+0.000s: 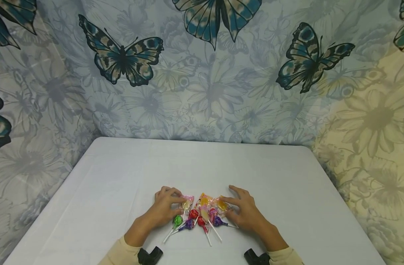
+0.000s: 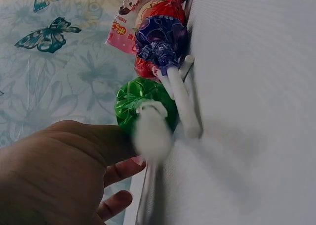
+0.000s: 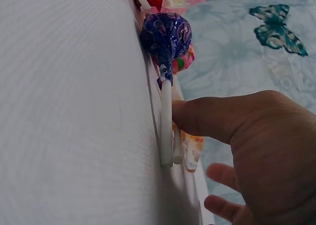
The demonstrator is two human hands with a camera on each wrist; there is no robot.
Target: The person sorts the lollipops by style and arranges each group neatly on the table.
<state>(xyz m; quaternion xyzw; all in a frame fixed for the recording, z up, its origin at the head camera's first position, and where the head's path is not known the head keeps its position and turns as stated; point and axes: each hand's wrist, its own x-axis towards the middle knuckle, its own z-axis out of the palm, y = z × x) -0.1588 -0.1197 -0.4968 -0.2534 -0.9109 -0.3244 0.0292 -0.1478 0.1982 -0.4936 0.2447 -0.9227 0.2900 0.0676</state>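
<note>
Several wrapped lollipops lie in a loose pile near the table's front. At its left side, my left hand [image 1: 166, 205] reaches its fingertips to a pink-and-clear wrapped lollipop [image 1: 187, 202], thumb beside the green lollipop [image 1: 177, 221]. My right hand [image 1: 244, 209] is at the right side, index finger touching an orange lollipop [image 1: 222, 204], another finger raised. In the right wrist view the thumb [image 3: 207, 117] lies by the stick of a purple lollipop [image 3: 166, 37]. Another purple lollipop [image 2: 162, 39] shows in the left wrist view. Red lollipops [image 1: 201, 221] sit mid-pile, sticks towards me.
The white table [image 1: 202, 162] extends beyond and to both sides of the pile. Butterfly-patterned cloth [image 1: 215, 92] hangs behind it and along the sides. Black wrist mounts [image 1: 150, 255] appear at the bottom edge by the sleeves.
</note>
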